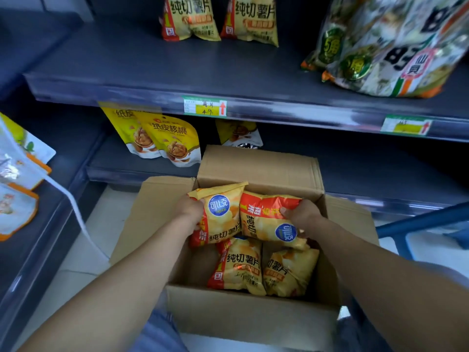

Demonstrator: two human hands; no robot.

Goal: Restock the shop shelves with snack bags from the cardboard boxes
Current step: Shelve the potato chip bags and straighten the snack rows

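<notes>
Two bare forearms reach from the bottom edge into an open brown cardboard box (253, 321) standing on the pale floor before dark grey metal shelves (127, 62). Far left, white and orange foil pouches (17, 174) lie on a side shelf. Yellow walnut pouches (167, 138) stand on the lower shelf behind the box's left flap. The left hand (189, 208) grasps a yellow and red crisp bag (220, 217) with a round blue logo by its left edge, over the box. Touching it, a second like bag (266, 219), turned sideways, is clutched by the right hand (302, 215). Beneath them in the box lie two more crisp bags (238, 265). Above, two matching bags (190, 19) stand on the upper shelf, and a large patterned snack bag (393, 47) sits far right.
</notes>
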